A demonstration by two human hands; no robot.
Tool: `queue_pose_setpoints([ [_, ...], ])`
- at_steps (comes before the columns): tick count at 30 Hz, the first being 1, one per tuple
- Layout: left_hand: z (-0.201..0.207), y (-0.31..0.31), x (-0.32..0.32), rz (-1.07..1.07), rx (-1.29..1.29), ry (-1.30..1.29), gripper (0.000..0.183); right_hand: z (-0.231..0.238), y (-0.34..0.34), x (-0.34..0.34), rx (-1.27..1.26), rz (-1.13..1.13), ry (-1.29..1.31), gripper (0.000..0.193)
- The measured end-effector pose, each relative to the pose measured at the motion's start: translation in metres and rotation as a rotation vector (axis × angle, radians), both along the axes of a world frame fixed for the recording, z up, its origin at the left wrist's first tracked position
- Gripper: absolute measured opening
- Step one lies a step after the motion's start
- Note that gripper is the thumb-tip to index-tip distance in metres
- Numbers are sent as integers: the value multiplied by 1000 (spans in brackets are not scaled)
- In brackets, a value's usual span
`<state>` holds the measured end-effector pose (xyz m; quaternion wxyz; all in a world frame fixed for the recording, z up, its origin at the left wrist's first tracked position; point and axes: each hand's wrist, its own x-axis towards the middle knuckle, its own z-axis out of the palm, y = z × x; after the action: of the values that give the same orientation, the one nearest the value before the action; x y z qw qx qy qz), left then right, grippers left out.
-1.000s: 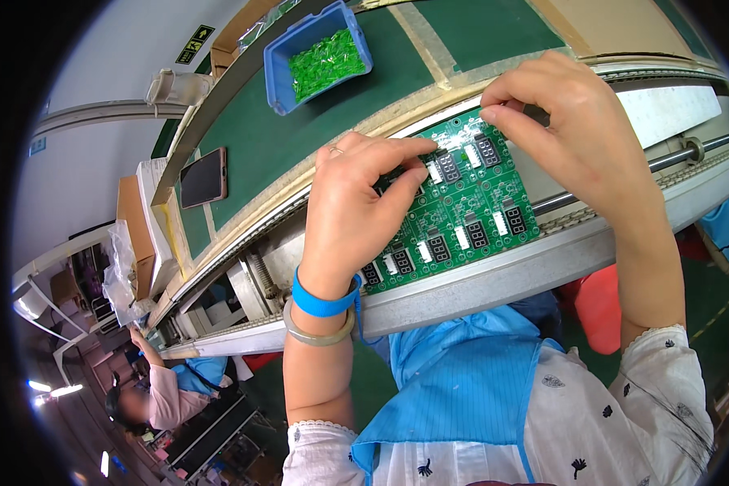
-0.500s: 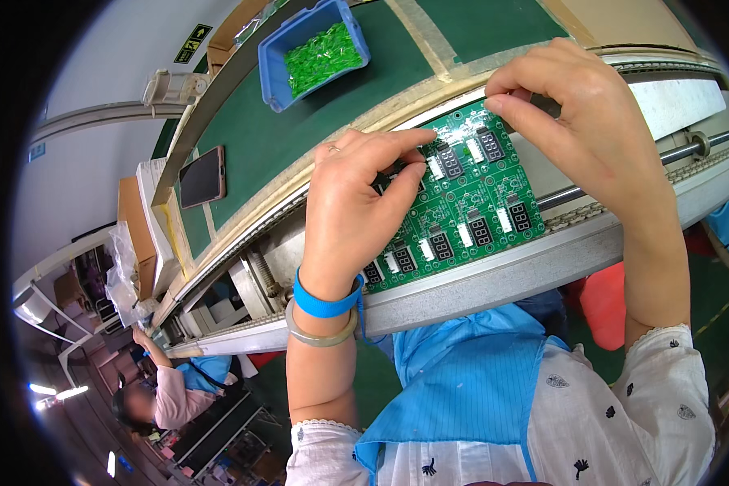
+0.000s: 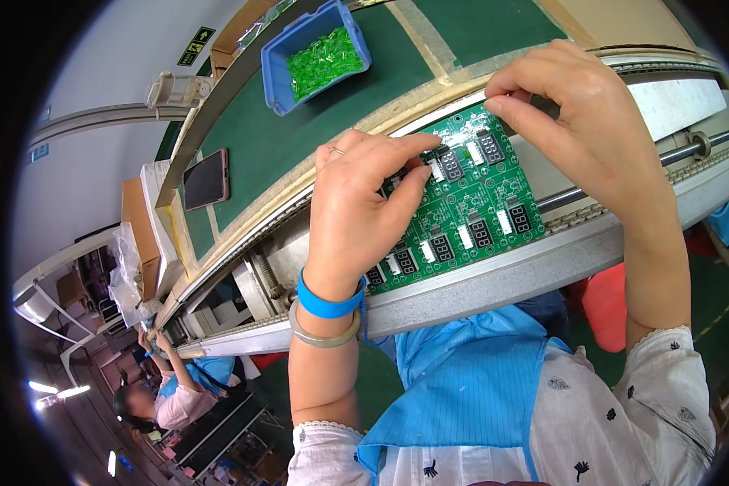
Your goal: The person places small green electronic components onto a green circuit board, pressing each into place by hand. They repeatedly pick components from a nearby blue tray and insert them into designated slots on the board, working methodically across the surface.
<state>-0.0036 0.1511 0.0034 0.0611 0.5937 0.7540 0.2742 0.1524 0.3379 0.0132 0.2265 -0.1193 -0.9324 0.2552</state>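
A green circuit board (image 3: 454,202) lies along the metal conveyor rails, carrying several black three-digit display modules (image 3: 480,233) and white pin connectors (image 3: 505,220). Over its far left part is my left hand (image 3: 364,194), index finger stretched to the board and thumb apart from it; the other fingers curl underneath, partly hidden. I see nothing between thumb and index. At the far right corner of the board, my right hand (image 3: 571,113) has thumb and index fingertips pinched together. Whatever they hold, if anything, is too small to make out.
A blue bin (image 3: 277,81) of small green parts (image 3: 326,61) stands on the green worktop beyond the rail. A phone (image 3: 206,180) lies further left. The near metal rail (image 3: 494,271) runs past my apron. At lower left another person (image 3: 190,397) works by the line.
My left index fingertip has shifted slightly right over the board. My right hand stays almost still. The other person has raised both arms toward the line.
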Motion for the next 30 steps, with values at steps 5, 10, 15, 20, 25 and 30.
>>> queue_pose_setpoints([
  [5,-3,-1,1,23,1,-55,28,0,-1,0,-13,-5,3,14],
  [10,-2,-1,-1,29,-37,-143,34,-1,0,0,-9,2,6,14],
  [15,-6,-2,0,34,-5,-152,29,0,-1,0,-33,-5,-6,14],
  [20,-2,-5,-6,82,56,-209,23,-1,0,-1,-55,-16,-9,14],
  [25,11,-2,-22,120,234,-175,20,-1,9,-8,-174,-16,-60,14],
  [30,38,6,-67,231,124,81,22,22,10,-47,-78,146,-26,16],
])
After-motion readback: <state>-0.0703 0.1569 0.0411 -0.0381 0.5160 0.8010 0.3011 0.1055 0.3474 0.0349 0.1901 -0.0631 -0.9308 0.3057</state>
